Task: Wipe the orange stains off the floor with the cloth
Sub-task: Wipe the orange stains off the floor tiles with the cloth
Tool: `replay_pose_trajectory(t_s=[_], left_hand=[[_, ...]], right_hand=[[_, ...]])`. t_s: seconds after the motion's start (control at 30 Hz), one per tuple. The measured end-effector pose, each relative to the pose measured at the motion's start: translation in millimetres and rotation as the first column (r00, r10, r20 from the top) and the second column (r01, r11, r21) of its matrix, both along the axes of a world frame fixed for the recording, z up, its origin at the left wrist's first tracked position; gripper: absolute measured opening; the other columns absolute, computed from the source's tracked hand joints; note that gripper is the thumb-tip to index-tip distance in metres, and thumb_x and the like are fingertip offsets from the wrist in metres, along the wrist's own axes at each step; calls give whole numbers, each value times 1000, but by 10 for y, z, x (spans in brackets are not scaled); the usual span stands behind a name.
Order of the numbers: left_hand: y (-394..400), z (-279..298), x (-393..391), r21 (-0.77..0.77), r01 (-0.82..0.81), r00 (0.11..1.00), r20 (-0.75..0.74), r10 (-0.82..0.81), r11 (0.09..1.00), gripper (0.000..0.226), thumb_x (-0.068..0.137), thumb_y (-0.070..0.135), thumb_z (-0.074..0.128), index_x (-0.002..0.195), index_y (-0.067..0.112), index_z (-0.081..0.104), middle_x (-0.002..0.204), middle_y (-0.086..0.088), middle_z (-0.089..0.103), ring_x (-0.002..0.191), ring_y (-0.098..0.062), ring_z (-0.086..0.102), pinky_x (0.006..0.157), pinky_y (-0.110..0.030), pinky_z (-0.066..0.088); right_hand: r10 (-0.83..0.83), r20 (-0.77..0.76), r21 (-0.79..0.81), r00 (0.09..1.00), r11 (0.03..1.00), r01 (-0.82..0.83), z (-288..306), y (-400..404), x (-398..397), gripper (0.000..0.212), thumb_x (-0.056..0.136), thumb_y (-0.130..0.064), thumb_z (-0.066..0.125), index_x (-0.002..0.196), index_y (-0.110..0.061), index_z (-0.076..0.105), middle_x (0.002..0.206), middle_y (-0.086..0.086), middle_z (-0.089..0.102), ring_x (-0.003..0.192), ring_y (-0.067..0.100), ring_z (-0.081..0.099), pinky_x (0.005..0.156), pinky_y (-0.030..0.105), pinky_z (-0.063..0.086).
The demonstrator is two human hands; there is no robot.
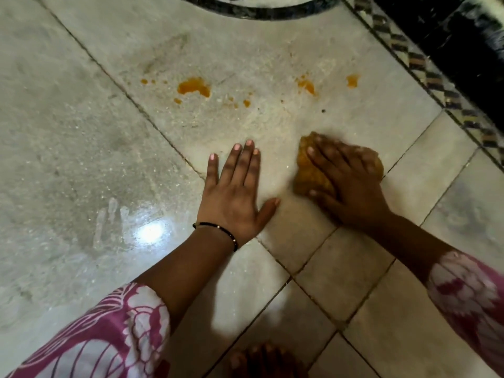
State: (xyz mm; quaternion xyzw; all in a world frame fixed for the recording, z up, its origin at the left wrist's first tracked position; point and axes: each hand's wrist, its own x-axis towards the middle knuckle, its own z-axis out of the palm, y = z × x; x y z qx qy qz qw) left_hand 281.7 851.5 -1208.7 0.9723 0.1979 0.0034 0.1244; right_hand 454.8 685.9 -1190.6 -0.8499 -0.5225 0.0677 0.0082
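Observation:
My right hand presses an orange-stained cloth flat onto the pale marble floor; the hand covers most of the cloth. My left hand lies palm down with spread fingers on the floor just left of the cloth, holding nothing. Farther away, orange stains mark the floor: a large blotch with small drops around it, a streak and a smaller spot to the right.
A patterned dark border strip and a black band run along the right edge. A curved dark inlay lies at the top. My toes show at the bottom. A wet handprint glistens at the left.

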Motion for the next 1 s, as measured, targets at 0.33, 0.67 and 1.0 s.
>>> replay_pose_trajectory(t_s=[0.33,0.67,1.0], left_hand=[[-2,-3,20,-9,-5,1000,13,5,1000,83,90,63,27,150,7,16,159,-9,10,146,-24,5,116,-53,4],[13,-9,14,-16,-7,1000,27,8,1000,83,88,63,31,149,7,20,158,-9,14,146,-24,9,116,-53,7],[5,-7,20,-21,-8,1000,20,9,1000,84,87,62,36,148,6,22,158,-11,16,146,-25,10,116,-54,8]], right_hand=[[-571,-167,102,804,801,590,283,347,1145,65,94,-53,41,149,-27,18,157,4,17,142,29,17,114,44,13],[-38,-97,55,995,998,43,36,1155,622,70,84,-61,35,148,-32,22,158,-7,14,144,20,14,113,48,8],[-212,-107,104,971,969,223,254,992,1652,56,87,-43,59,137,-22,45,144,12,42,132,34,36,109,44,29]])
